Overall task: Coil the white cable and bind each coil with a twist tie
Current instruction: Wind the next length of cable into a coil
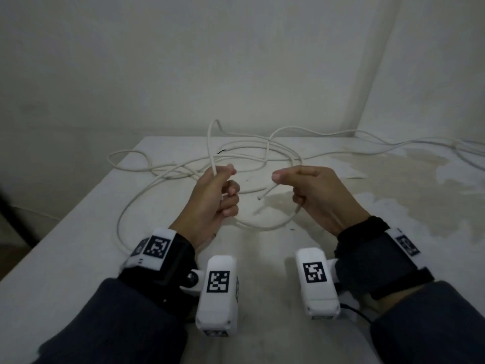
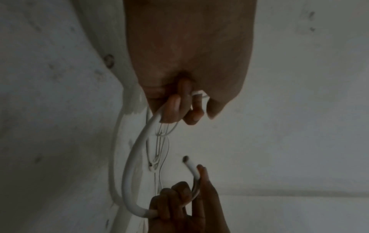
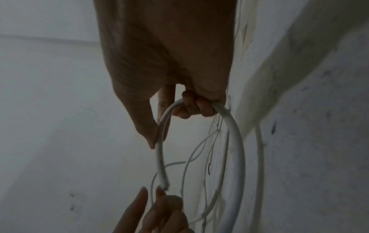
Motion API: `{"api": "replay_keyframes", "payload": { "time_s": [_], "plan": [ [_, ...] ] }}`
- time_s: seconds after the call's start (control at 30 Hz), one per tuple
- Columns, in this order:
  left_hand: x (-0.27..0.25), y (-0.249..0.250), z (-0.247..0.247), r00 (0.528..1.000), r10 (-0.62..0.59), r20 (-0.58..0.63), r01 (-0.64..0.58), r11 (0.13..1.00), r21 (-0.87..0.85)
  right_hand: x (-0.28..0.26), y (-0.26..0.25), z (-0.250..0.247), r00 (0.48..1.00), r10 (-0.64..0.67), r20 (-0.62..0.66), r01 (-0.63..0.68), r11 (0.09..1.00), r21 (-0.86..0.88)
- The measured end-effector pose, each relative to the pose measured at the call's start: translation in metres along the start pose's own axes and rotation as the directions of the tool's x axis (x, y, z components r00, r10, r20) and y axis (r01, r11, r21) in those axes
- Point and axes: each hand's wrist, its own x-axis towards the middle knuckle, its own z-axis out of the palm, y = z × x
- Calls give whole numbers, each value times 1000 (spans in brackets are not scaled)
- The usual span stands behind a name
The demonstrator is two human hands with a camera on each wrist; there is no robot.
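On the white table point(image 1: 65, 258), the white cable point(image 1: 157, 177) lies mostly in a loose tangle, so by my judgement the coiling has only begun: no finished coil shows, and I see no twist tie. The right hand point(image 1: 315, 195) grips the cable near its cut end point(image 1: 259, 198) and the left hand point(image 1: 212, 203) grips it further along, with one slack loop hanging between them. Open surface remains in front of the hands, but the table's left edge is close, and the cable runs off to the right, beyond the picture.

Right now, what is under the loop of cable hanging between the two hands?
Bare table top, stained, lies under the white cable loop strung between left hand and right hand. No twist tie shows there; the hands cover their own grip spots.
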Motion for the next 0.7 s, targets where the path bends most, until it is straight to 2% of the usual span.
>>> {"api": "replay_keyframes", "payload": {
  "time_s": [0.13,0.27,0.37,0.5,0.57,0.63,0.7],
  "plan": [
    [-9,-1,3,995,-17,99,-1,984,177,-3,-3,5,996,-93,-5,93,994,-62],
    [-16,-3,5,968,-50,247,-41,935,353,-12,-8,12,980,-198,29,200,966,-162],
    [-17,-4,6,953,-56,297,-77,905,419,-15,-9,13,976,-217,38,220,961,-165],
    [-18,-3,6,953,-48,300,-41,958,283,-13,-10,13,977,-212,13,212,977,6],
    [-17,-3,9,961,-43,273,1,988,152,-12,-9,12,994,-101,43,96,990,104],
    [-14,-2,10,979,-47,198,52,998,-19,-14,-8,13,986,48,159,-56,997,46],
    [-13,0,9,986,-56,160,78,988,-135,-17,-7,16,964,103,246,-99,995,-28]
  ]
}}
